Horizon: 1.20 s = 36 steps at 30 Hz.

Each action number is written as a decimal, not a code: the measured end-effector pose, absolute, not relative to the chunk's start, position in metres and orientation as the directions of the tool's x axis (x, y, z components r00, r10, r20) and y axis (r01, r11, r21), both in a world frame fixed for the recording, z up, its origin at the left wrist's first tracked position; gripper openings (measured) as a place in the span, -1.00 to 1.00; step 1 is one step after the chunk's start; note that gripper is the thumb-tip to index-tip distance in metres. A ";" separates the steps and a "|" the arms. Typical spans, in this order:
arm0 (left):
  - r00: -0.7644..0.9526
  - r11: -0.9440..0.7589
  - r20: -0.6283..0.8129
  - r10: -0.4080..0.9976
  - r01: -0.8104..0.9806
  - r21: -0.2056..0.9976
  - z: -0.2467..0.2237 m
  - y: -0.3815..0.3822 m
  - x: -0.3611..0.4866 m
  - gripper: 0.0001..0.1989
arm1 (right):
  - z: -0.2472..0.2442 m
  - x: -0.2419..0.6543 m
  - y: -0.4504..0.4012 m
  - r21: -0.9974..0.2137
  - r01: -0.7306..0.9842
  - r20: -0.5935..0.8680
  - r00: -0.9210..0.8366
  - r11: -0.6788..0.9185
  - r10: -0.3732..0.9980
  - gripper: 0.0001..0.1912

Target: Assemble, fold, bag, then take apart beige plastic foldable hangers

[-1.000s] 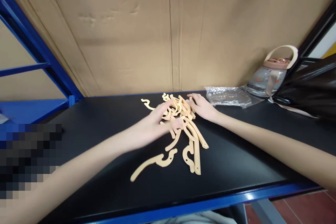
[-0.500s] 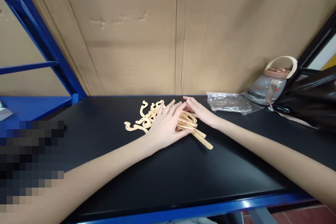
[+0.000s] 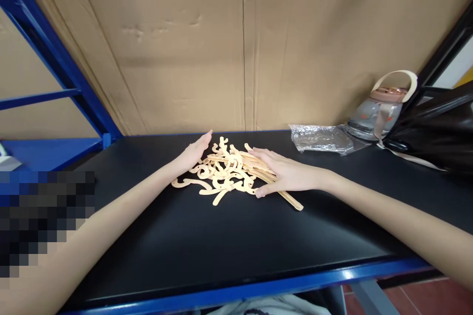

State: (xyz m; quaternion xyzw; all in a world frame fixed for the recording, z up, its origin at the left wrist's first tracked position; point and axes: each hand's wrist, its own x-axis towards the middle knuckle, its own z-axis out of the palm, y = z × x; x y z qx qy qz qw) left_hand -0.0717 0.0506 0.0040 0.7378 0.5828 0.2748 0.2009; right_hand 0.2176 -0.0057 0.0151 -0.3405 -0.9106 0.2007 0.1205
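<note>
A loose heap of pale, flat wood-coloured pieces [image 3: 227, 170] lies on the black tabletop [image 3: 221, 246]; many are curved like hooks or S shapes, and several are long straight strips. At the heap's left edge, my left hand [image 3: 195, 152] stands on its side with the fingers stretched out, gripping nothing. My right hand [image 3: 279, 170] rests flat over the right end of the heap, fingers extended and thumb apart, covering part of the strips. One long strip [image 3: 291, 201] pokes out below that hand toward the lower right.
Clear crinkled plastic bags [image 3: 321, 139] lie at the back right. Beside them stand a transparent jug [image 3: 373, 115] with a handle and strap, and a shiny black bag [image 3: 439, 133]. Cardboard [image 3: 177, 49] walls the back; a blue metal frame [image 3: 55, 54] rises at left.
My left hand has moved left off the heap to its left edge, uncovering the middle pieces. My right hand has come down onto the right end. The curved pieces look more spread.
</note>
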 end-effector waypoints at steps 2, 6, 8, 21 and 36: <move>0.180 -0.245 0.167 0.969 0.692 0.679 0.000 0.048 -0.061 -0.29 | 0.013 0.216 -0.007 -0.436 0.564 0.081 -0.751 0.701 0.655 0.10; 0.256 -0.296 0.175 0.951 0.576 0.762 0.001 0.030 -0.036 -0.31 | 0.016 0.214 -0.009 -0.476 0.530 0.101 -0.760 0.702 0.642 0.08; 0.290 -0.300 0.178 0.940 0.459 0.836 0.005 0.017 -0.024 -0.35 | 0.017 0.215 -0.008 -0.509 0.486 0.140 -0.768 0.711 0.625 0.04; 0.079 -0.327 0.380 0.922 0.685 0.651 -0.007 0.014 -0.017 -0.42 | 0.014 0.222 -0.001 -0.561 0.401 0.193 -0.788 0.724 0.585 -0.05; 0.737 -0.716 0.043 0.674 0.638 0.282 0.032 -0.036 -0.005 0.00 | 0.046 0.260 -0.019 -0.354 0.694 -0.295 -0.719 0.627 0.629 0.33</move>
